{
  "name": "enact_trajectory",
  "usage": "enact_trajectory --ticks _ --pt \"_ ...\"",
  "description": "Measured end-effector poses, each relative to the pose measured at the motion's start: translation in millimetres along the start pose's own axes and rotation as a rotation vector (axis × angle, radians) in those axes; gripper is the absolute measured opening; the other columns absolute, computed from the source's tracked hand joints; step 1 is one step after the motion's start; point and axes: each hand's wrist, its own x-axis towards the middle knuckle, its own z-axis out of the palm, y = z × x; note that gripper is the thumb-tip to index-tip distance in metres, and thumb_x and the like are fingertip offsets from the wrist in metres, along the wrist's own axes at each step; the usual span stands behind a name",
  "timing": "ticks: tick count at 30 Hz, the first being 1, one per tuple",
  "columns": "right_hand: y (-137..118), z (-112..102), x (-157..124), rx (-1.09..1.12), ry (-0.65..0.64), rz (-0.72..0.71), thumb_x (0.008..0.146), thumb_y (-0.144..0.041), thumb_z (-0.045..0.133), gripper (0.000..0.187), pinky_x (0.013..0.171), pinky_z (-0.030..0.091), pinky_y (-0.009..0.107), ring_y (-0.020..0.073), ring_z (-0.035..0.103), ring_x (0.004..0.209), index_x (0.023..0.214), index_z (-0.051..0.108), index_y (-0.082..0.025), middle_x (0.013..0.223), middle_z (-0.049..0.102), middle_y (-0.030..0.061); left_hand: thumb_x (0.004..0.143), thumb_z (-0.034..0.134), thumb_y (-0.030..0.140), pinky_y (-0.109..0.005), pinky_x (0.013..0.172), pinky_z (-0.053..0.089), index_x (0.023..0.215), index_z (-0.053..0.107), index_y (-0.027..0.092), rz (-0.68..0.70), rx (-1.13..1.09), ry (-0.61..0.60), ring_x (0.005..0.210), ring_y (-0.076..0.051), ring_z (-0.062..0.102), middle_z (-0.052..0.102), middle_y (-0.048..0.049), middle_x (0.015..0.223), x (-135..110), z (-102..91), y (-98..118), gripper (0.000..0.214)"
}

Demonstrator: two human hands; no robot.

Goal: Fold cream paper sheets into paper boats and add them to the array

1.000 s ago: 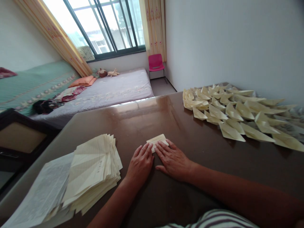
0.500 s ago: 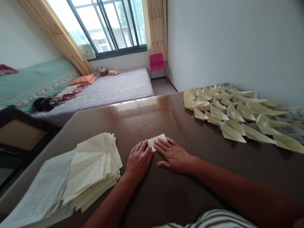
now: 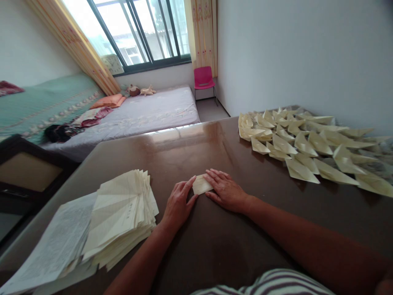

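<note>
A small folded piece of cream paper (image 3: 201, 184) lies on the dark brown table (image 3: 215, 246) in front of me. My left hand (image 3: 179, 201) rests flat at its left side, fingers stretched, thumb and forefinger touching the paper's edge. My right hand (image 3: 226, 189) lies flat on the paper's right part, fingers spread and pressing it down. A fanned stack of cream paper sheets (image 3: 123, 213) sits to the left of my left hand.
Many folded cream paper boats (image 3: 307, 147) cover the table's right side along the white wall. Grey printed sheets (image 3: 52, 250) lie under the stack at the left. Beyond the table are beds (image 3: 147, 110), a pink chair (image 3: 203, 79) and a window.
Both hands have slid apart along the folded paper and moved slightly further away from me. The paper now shows between them, folded smaller than before.
</note>
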Motion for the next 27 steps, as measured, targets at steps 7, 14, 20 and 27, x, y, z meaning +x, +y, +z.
enact_trajectory --ticks 7,14,20,27 --pt "8.4 6.3 1.2 0.170 0.112 0.005 0.091 -0.046 0.048 0.068 0.111 0.030 0.045 0.0262 0.033 0.138 0.148 0.028 -0.017 0.149 0.037 0.0134 0.090 0.054 0.024 -0.032 0.089 0.048 0.126 0.057 0.025 0.066 -0.137 -0.022 0.099 -0.018 0.055 0.062 -0.0046 0.100 -0.2 2.1 0.2 0.036" --pt "16.0 2.1 8.9 0.585 0.347 0.140 0.082 -0.048 0.063 0.085 0.106 0.036 0.048 0.0281 0.046 0.128 0.150 0.019 -0.022 0.138 0.051 0.0144 0.089 0.056 0.022 -0.025 0.082 0.052 0.110 0.068 0.022 -0.047 -0.447 0.201 0.090 -0.014 0.061 0.062 -0.0040 0.099 2.1 -5.5 5.8 0.024" --pt "10.4 -12.6 8.9 0.858 0.345 0.207 0.086 -0.043 0.059 0.055 0.088 0.049 0.036 0.0209 0.065 0.095 0.134 0.045 -0.020 0.102 0.069 0.0069 0.086 0.061 0.029 -0.023 0.070 0.057 0.110 0.067 0.020 -0.220 -0.784 0.232 0.080 -0.011 0.060 0.057 -0.0021 0.097 4.2 -7.3 11.7 0.026" --pt "11.8 -6.5 9.9 0.721 0.253 0.303 0.087 -0.032 0.056 0.031 0.064 0.048 0.026 0.0136 0.061 0.065 0.115 0.058 -0.018 0.081 0.067 0.0023 0.090 0.053 0.032 -0.028 0.070 0.058 0.116 0.064 0.019 -0.247 -0.626 0.161 0.079 -0.013 0.060 0.056 -0.0039 0.095 5.1 -0.9 -1.3 0.031"
